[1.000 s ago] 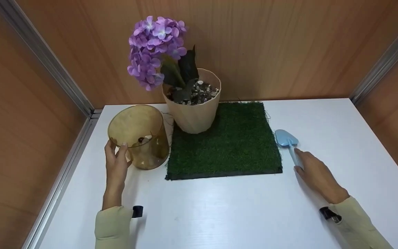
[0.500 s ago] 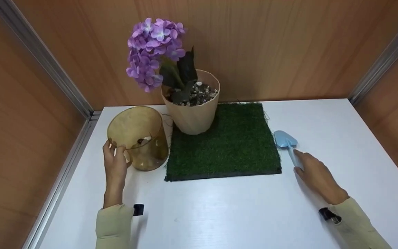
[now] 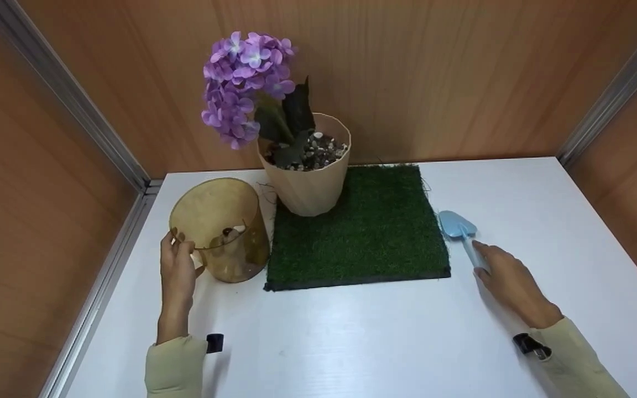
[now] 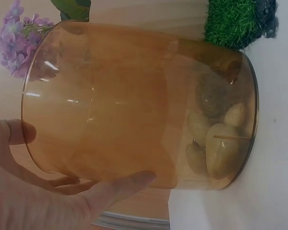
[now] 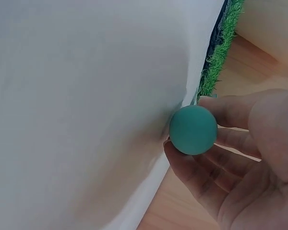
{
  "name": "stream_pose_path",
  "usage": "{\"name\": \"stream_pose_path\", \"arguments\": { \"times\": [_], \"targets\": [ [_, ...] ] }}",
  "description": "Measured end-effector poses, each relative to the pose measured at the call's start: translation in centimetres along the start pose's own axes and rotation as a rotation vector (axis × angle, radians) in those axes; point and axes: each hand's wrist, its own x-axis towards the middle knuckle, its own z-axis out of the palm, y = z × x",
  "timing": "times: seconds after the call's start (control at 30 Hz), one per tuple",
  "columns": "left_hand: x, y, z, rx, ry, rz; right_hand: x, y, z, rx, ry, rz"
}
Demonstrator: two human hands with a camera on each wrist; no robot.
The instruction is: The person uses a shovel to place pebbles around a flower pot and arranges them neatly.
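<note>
My left hand point(image 3: 176, 273) grips the near left side of an amber see-through cylindrical container point(image 3: 244, 260), which stands on the white table. Fingertips curl over its rim, and the thumb point(image 4: 129, 186) presses the outer wall. Several smooth stones point(image 4: 223, 151) lie at its bottom in the left wrist view. On the right, my right hand point(image 3: 512, 284) holds a light blue hand trowel point(image 3: 457, 224) by its handle. The blade points away from me, close to the mat's right edge. The rounded handle end point(image 5: 193, 129) shows between thumb and fingers in the right wrist view.
A green artificial grass mat point(image 3: 368, 237) lies mid-table. On its back left corner stands a cream pot point(image 3: 310, 190) filled with dark gravel, holding a purple hydrangea point(image 3: 241, 83) that leans left over the container. Wood-grain panels point(image 3: 434, 83) enclose the table point(image 3: 318, 342).
The amber container has shifted slightly toward me along with my left hand. My right hand and the trowel have stayed almost in place.
</note>
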Motion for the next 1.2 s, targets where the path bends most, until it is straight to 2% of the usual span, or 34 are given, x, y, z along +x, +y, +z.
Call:
{"name": "stream_pose_path", "arguments": {
  "times": [0.5, 0.77, 1.2],
  "targets": [
    [-0.7, 0.0, -1.2, -0.027, -0.013, -0.013, -0.5, -0.2, -0.4, 0.021, -0.015, 0.041],
    [-1.3, 0.0, -2.3, 0.014, -0.072, -0.028, -0.7, -0.3, -0.7, 0.014, 0.024, 0.005],
    [-1.8, 0.1, -4.0, 0.019, -0.167, -0.060, -1.0, -0.6, -1.5, 0.022, 0.032, 0.033]
  ]
}}
